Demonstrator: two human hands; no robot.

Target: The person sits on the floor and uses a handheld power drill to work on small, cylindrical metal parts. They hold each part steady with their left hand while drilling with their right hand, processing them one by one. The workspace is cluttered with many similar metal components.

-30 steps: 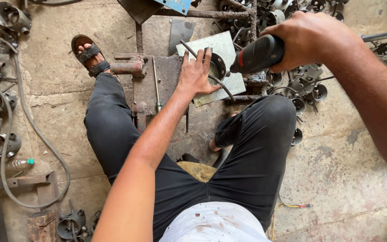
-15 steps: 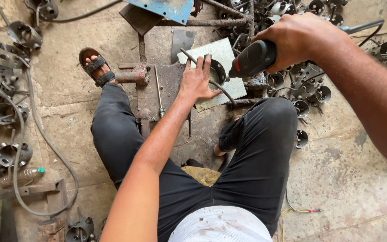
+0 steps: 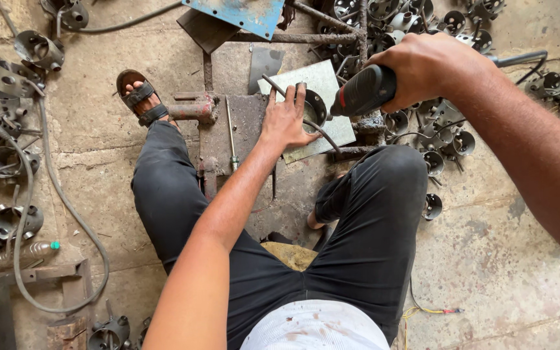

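A round grey metal cup part w/ a bent rod [image 3: 314, 111] is seen on the pale rectangular metal sheet [image 3: 324, 84], near its right edge. It is pinned by the left hand [image 3: 286, 120], fingers spread flat. A black power tool [image 3: 363, 91] is gripped tight by the right hand [image 3: 426, 65], fingers fully wrapped.

Matt black plastic on the power tool [image 3: 363, 91], gripped in the right hand [image 3: 426, 65]. Dull grey sheet metal for the flat plate [image 3: 324, 97] under the left hand [image 3: 286, 120], smooth but scuffed. Dark, rust-stained steel on the work block [image 3: 238, 133] and the pipe [image 3: 192, 111]. Bare, dusty metal, faintly shiny, on the round cup parts [image 3: 422, 123]. Chipped blue paint on the panel [image 3: 238, 11]. Rough, stained concrete for the floor [image 3: 500, 259]. Matt black cloth on the trousers [image 3: 364, 240]; grey rubber on the hose [image 3: 66, 207].
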